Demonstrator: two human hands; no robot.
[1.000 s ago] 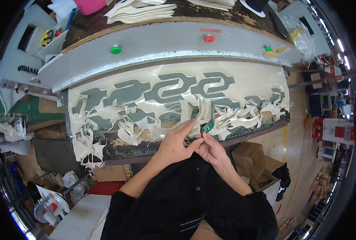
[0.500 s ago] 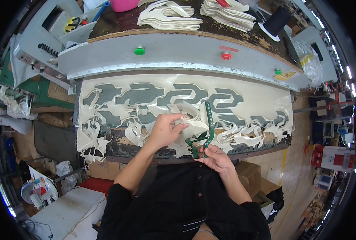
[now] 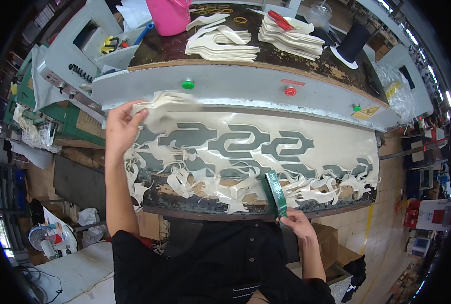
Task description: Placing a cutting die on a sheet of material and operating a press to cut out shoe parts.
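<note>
My left hand [image 3: 121, 126] is raised at the left, closed on a small stack of cut cream pieces [image 3: 159, 104], blurred at its right end. Low at centre right, my right hand [image 3: 298, 223] grips the lower end of a green cutting die [image 3: 275, 195], a bent metal band standing over the scraps. Beneath lies a layered cream sheet [image 3: 337, 139] with several fork-shaped cut-outs showing grey board [image 3: 192, 136]. Along its near side hang curled cream offcuts [image 3: 225, 187].
A grey machine beam [image 3: 235, 83] with a green button [image 3: 187, 83] and a red button [image 3: 290, 91] crosses behind the sheet. On the shelf above sit two piles of cut pieces [image 3: 220, 50] [image 3: 290, 40], a pink container [image 3: 170, 15] and a black thread cone [image 3: 352, 36].
My left hand has moved up and left with the cream pieces, away from the die. My right hand has shifted slightly right and down with the die. The view has tilted up.
</note>
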